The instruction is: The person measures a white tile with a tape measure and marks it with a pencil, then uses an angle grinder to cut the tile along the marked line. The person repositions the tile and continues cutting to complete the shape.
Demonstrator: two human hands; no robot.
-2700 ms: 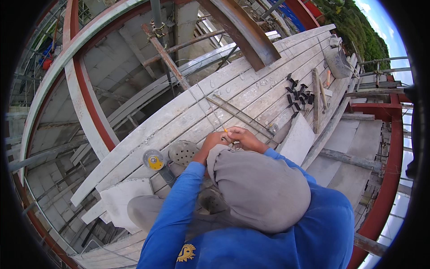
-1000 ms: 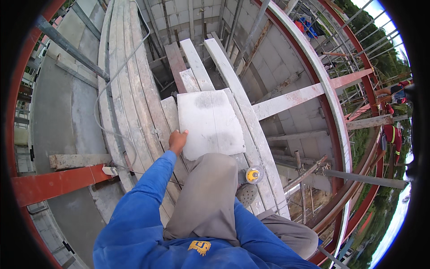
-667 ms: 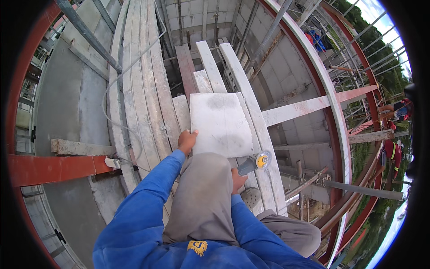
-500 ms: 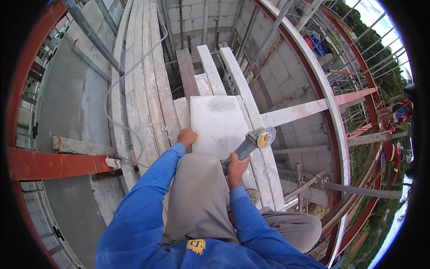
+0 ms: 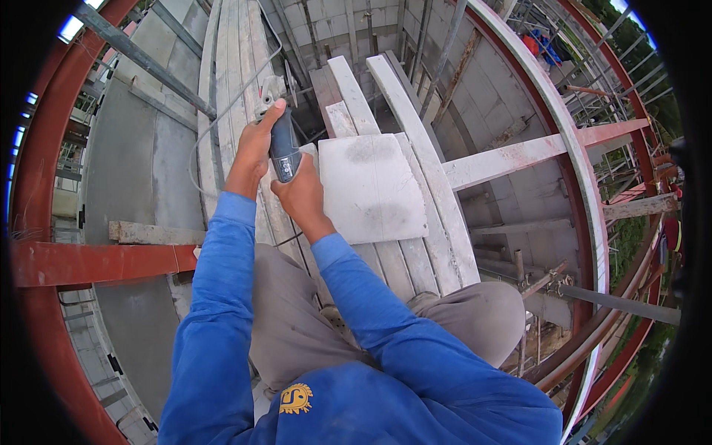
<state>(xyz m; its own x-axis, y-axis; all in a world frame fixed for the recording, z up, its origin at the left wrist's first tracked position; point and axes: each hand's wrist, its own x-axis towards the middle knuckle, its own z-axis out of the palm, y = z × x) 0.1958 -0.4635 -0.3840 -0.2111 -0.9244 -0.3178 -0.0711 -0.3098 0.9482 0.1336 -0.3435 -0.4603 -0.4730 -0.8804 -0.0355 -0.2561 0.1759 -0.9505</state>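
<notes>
Just right of your hands a white slab [image 5: 371, 189] lies flat, one faint line running down its face and its right edge uneven. Beyond its far edge sit a short pale block [image 5: 341, 119] and the ends of longer boards, with dark gaps between them. To your left a grey cable [image 5: 196, 152] loops over the planks [image 5: 445, 248], near the tool. Farther left, a red beam [image 5: 104, 264] points in toward your left sleeve, and a metal pipe [image 5: 144, 65] slants down from the upper corner. Your bent knees rise close below the slab, your right one [image 5: 475, 319] out to the side.

The planks form a long, dusty, pale platform. A curved beam [image 5: 552, 122] sweeps down your right side, joined by a white crosspiece [image 5: 512, 159], with a grey block wall [image 5: 497, 96] behind.

You hold a blue-grey angle grinder [image 5: 285, 148] over the planks, left of the slab, its head away from you. Your left hand [image 5: 256, 144] is closed around its upper part, thumb up by the head; your right hand [image 5: 302, 194] grips the near end of the body. Whether the grinder touches the planks, you cannot tell.
</notes>
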